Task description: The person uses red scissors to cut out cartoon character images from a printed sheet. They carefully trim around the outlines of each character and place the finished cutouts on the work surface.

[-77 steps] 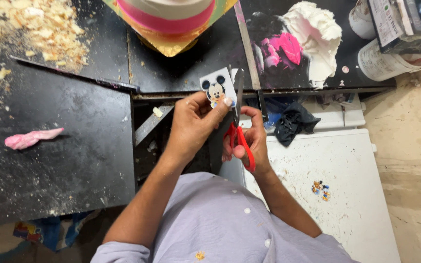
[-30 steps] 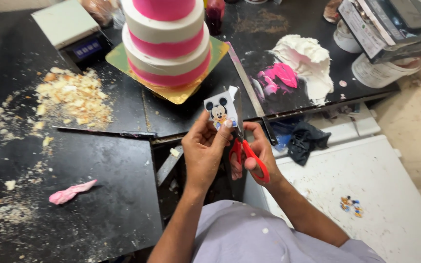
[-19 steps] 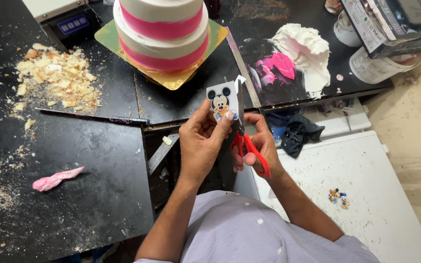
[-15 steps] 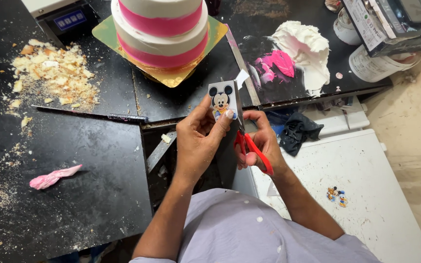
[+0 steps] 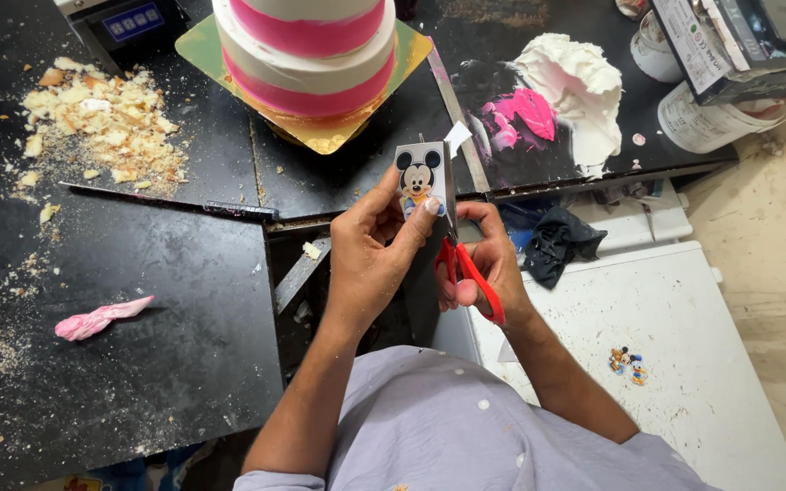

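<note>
Cutout, a small printed cartoon-mouse picture, stands upright in your left hand, pinched with the thumb on its front and the fingers behind. Your right hand sits just right of those fingers, curled closed through the red handles of the scissors, whose blades run up along the cutout's right edge. A white scrap sticks out above your fingertips. Beyond them stands the pink-and-white cake.
</note>
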